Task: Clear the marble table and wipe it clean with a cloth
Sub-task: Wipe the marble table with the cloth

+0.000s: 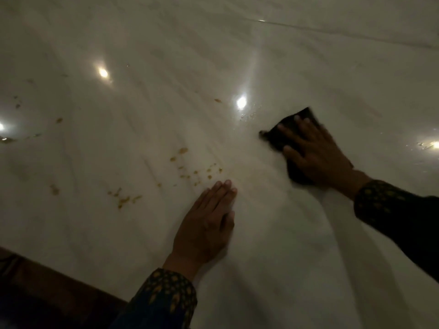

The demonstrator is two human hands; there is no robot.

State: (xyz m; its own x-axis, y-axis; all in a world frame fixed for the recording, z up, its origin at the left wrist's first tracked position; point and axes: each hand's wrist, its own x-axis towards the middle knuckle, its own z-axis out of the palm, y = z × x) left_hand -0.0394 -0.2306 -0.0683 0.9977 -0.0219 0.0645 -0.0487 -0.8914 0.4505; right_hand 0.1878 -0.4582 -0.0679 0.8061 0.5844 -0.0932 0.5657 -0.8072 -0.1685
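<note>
Pressing a dark cloth [288, 138] flat against the pale marble tabletop [166, 55], right hand [318, 155] spread wide with fingers straight on top of it, palm down. No curl in that grip, no pinch, just an open palm pushing the fabric onto the stone. Cloth poking out past the fingertips and on the thumb side, one corner trailing off toward the stains. Slight blur around that hand and the cloth edges.

Left hand [206, 224] nearer the body than the cloth, lying flat on the marble with fingers straight and close together, holding nothing. Both wrists in dark sleeves with a yellow pattern, left sleeve [166, 298] at the bottom, right sleeve [384, 203] coming in from the far right.

Yellowish-brown food stains [190, 167] scattered just beyond the left fingertips, well apart from the cloth, on its left. More specks and smears [123, 198] further left of those, plus a few faint bits [16, 103] way out by the left edge. Tiny wet-looking droplets [249, 112] just left of the cloth's far corner.

Bright light reflections [241, 103] on the glossy surface, one right next to the droplets, others off to the left and right. Dark brown edge [47, 281] below the tabletop, bottom left, too dim to make out.
</note>
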